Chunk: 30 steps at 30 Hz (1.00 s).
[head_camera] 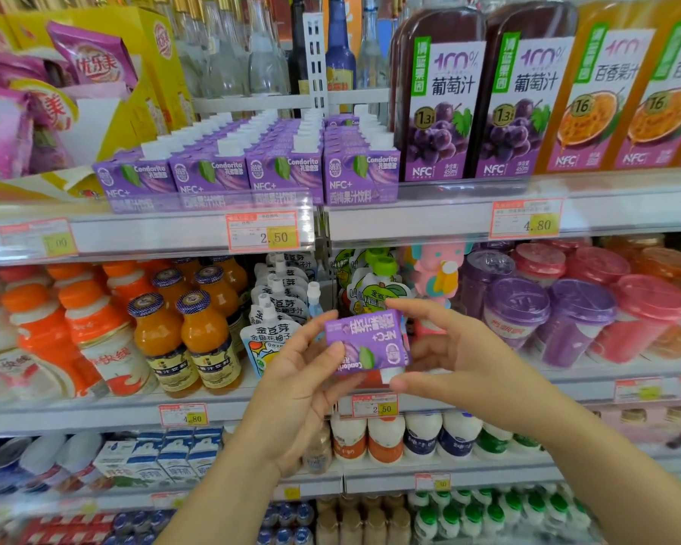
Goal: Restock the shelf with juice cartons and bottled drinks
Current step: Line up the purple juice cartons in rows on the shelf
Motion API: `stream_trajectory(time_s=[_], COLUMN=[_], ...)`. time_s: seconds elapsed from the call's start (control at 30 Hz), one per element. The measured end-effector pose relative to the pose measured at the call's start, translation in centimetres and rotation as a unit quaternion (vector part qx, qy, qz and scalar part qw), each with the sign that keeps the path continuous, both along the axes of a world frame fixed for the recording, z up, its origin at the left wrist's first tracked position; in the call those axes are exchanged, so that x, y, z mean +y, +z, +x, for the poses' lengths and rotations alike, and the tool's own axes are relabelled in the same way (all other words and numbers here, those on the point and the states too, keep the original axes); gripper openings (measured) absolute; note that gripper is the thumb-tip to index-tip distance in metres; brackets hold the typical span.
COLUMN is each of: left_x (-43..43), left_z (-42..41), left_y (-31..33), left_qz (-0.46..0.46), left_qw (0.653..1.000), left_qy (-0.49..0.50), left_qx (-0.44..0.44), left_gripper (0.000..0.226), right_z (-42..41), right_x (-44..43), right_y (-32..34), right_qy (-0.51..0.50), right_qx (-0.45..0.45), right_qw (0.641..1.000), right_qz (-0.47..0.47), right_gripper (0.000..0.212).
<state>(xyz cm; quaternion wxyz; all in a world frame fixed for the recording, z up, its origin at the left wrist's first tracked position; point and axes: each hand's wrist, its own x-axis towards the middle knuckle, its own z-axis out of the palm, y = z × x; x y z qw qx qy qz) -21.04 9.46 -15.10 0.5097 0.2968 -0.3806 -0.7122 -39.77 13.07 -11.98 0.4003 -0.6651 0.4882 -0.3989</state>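
A small purple juice carton (366, 342) is held upside down in front of the middle shelf, its white cap pointing down. My left hand (303, 371) grips its left side with thumb and fingers. My right hand (445, 350) pinches it from the right, index finger over the top and thumb under the cap end. On the shelf above stand several rows of the same purple cartons (248, 167), packed to the front lip.
Tall grape juice bottles (484, 100) and orange passion-fruit bottles (622, 96) stand right of the cartons. Yellow snack boxes (75, 72) are at the upper left. Orange bottles (189, 332), white pouches (276, 304) and lidded cups (567, 308) fill the middle shelf.
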Motion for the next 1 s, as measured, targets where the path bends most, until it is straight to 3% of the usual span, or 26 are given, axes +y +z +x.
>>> stream_trajectory(time_s=[0.13, 0.37, 0.47, 0.53, 0.67, 0.73, 0.83, 0.87, 0.93, 1.0], left_x=[0.7, 0.6, 0.3, 0.1, -1.6, -2.7, -4.0, -4.3, -5.3, -6.4], left_z=[0.2, 0.4, 0.5, 0.8, 1.6, 1.9, 2.5, 2.8, 3.3, 3.7], left_y=[2.1, 6.0, 8.0, 9.5, 12.2, 13.4, 15.0, 15.5, 16.6, 17.9], left_qz=[-0.186, -0.303, -0.356, -0.441, -0.607, -0.668, -0.725, -0.727, -0.709, -0.675], left_qw=[0.967, 0.934, 0.909, 0.848, 0.646, 0.555, 0.468, 0.46, 0.487, 0.532], left_qy=[0.033, 0.037, 0.047, 0.055, 0.122, 0.193, 0.231, 0.232, 0.233, 0.252], left_qx=[-0.169, -0.183, -0.213, -0.289, -0.446, -0.456, -0.451, -0.453, -0.454, -0.445], left_gripper=[0.039, 0.049, 0.044, 0.045, 0.052, 0.043, 0.039, 0.04, 0.041, 0.038], right_z=[-0.4, -0.7, -0.5, -0.2, -0.2, 0.0, 0.5, 0.5, 0.3, 0.0], right_x=[-0.2, -0.1, -0.8, -1.2, -1.8, -2.1, -2.6, -2.8, -3.0, -2.9], right_y=[1.0, 4.2, 6.0, 7.5, 10.9, 12.3, 13.8, 14.4, 16.0, 17.9], right_qy=[-0.006, -0.018, -0.031, -0.028, -0.013, -0.003, -0.002, -0.001, -0.01, -0.061], right_qx=[-0.05, -0.066, -0.137, -0.209, -0.267, -0.264, -0.25, -0.232, -0.148, 0.01], right_qw=[0.999, 0.995, 0.989, 0.977, 0.961, 0.961, 0.961, 0.966, 0.987, 0.994], right_qz=[-0.015, -0.071, -0.051, -0.005, 0.065, 0.087, 0.117, 0.115, 0.066, -0.088], right_gripper=[0.049, 0.044, 0.034, 0.03, 0.027, 0.026, 0.043, 0.052, 0.062, 0.043])
